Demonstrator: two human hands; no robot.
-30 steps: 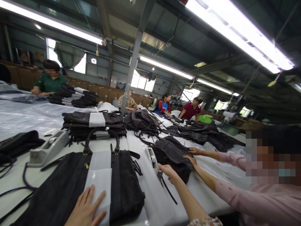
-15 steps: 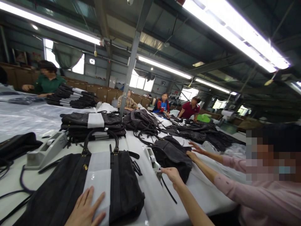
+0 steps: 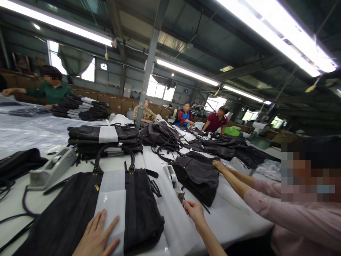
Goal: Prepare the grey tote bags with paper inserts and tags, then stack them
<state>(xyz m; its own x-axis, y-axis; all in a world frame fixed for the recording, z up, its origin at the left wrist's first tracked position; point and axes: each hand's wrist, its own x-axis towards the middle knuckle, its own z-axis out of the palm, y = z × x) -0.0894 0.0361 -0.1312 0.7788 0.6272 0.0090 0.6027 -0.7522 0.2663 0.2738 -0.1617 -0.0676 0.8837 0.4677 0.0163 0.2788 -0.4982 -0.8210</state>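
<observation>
At seven o'clock, the white wrap (image 3: 113, 182) on the black bag (image 3: 61, 202), pressed by the spread left hand (image 3: 98, 234), could be shifted if pressure is eased, while the pinched right hand (image 3: 195, 212), its contents indiscernible, could be nicked by the tape dispenser (image 3: 174, 182) at its eleven o'clock.

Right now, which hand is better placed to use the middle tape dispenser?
Probably the right hand: it is close by the tape dispenser; the left hand lies spread on the white band across the bag.
</observation>
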